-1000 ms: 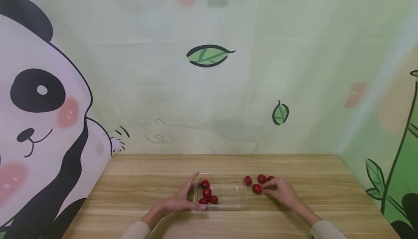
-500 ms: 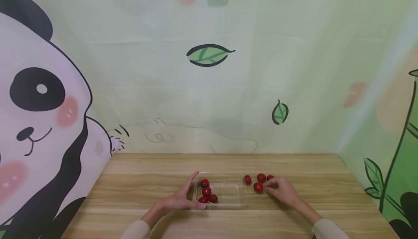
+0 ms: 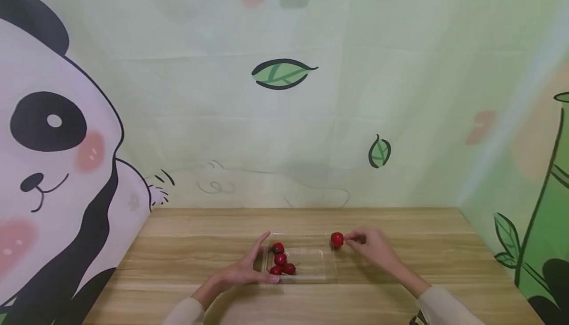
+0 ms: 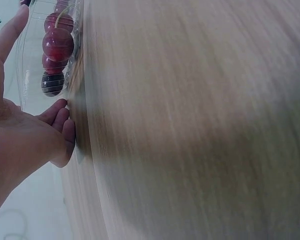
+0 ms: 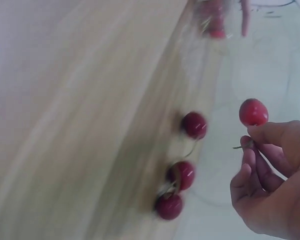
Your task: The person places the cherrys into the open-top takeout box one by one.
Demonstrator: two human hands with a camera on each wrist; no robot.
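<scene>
In the head view my left hand (image 3: 244,269) spans the left end of a clear plastic container (image 3: 313,278), its thumb at the near edge and a finger at the far edge. Several dark red cherries (image 3: 280,259) lie inside near that end. My right hand (image 3: 375,248) pinches a cherry (image 5: 253,112) by its stem, in the air by the container's right end. A bit of stem pokes out past the fingers in the right wrist view. Below it on the table are three loose cherries (image 5: 194,125), two of them touching; the head view hides most of these.
The wooden table (image 3: 200,226) carries the container near its middle. Behind stands a pale green backdrop (image 3: 213,117) printed with a panda and leaves. A small dark object (image 3: 418,319) shows beside my right sleeve at the lower edge.
My right hand has lifted the nearest loose cherry off the table and moved it up and left toward the container. The left hand and container have stayed put.
</scene>
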